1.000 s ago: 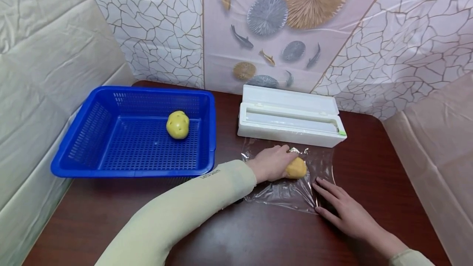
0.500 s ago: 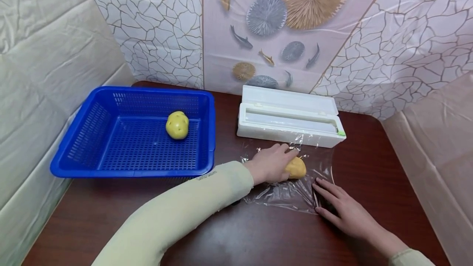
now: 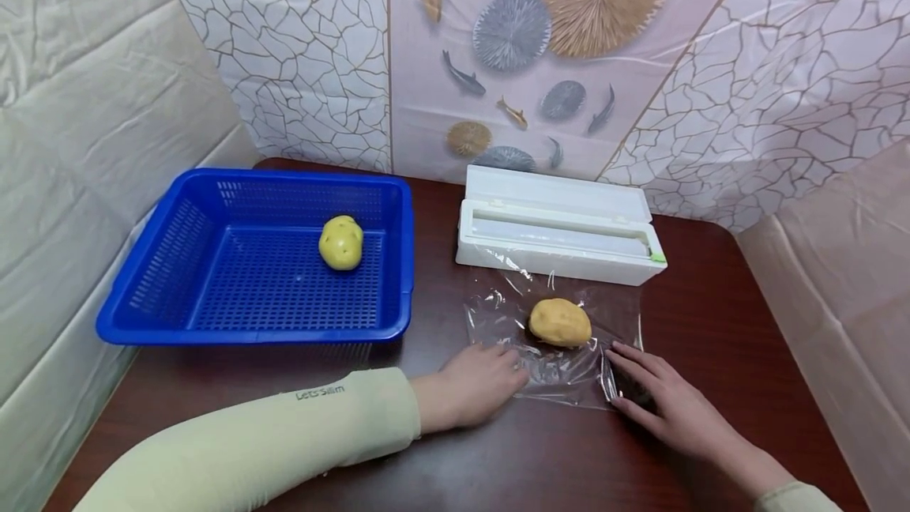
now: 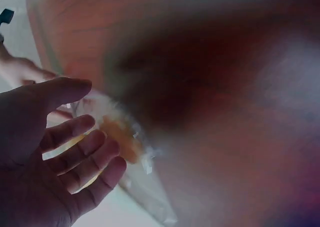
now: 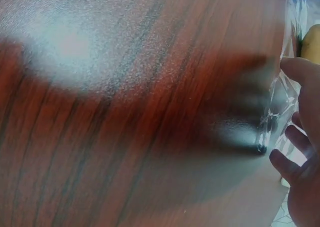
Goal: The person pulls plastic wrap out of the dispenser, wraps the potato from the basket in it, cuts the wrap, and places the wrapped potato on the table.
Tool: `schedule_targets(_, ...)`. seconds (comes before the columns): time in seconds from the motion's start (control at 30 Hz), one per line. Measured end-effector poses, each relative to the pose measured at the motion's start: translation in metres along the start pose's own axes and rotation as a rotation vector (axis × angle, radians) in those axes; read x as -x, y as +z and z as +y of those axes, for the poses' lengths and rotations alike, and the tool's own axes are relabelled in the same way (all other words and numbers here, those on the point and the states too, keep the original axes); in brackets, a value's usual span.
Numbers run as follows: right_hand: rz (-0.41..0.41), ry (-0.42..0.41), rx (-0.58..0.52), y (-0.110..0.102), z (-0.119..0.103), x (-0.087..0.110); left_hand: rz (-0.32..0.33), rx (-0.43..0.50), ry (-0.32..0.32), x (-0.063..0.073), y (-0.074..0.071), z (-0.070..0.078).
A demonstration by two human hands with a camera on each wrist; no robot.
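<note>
A tan potato (image 3: 559,322) lies on a sheet of clear cling film (image 3: 558,374) spread on the table. My left hand (image 3: 478,385) is near the film's front left edge, apart from the potato. In the left wrist view its fingers are relaxed and bent slightly, with nothing held. My right hand (image 3: 671,401) rests at the film's right edge, fingers spread and touching it. The right wrist view has that hand (image 5: 305,132) at its right side, beside crinkled film, and part of the potato (image 5: 312,44).
A white cling film box (image 3: 562,259), its lid raised and a roll inside, stands behind the sheet. To the left is a blue perforated basket (image 3: 256,336) with a yellow potato (image 3: 341,243) in it. Patterned wall covering rises behind the brown table (image 3: 455,472).
My left hand has let go of the tan potato and drawn back toward the front left, leaving the potato on the film. The right hand has stayed nearly still.
</note>
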State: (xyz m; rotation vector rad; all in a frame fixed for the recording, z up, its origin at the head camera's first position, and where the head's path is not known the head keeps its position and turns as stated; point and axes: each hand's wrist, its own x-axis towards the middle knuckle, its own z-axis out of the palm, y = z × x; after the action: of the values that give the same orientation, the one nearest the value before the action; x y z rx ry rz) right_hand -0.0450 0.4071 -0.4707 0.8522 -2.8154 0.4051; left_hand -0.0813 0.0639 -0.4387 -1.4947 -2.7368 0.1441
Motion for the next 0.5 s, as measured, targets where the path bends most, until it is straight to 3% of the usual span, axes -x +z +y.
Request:
schedule_targets(0.13, -0.006, 0.040, -0.034, -0.004, 0.001, -0.002, 0.004, -0.066, 0.014, 0.010, 0.009, -0.002)
schedule_targets(0.27, 0.004, 0.090, -0.100, -0.008, 0.002, -0.003, 0.047, -0.106, 0.037, 0.016, 0.014, -0.005)
schedule_targets(0.5, 0.085, 0.149, -0.223, -0.012, 0.003, -0.003, 0.098, -0.096, 0.057, 0.021, 0.020, -0.011)
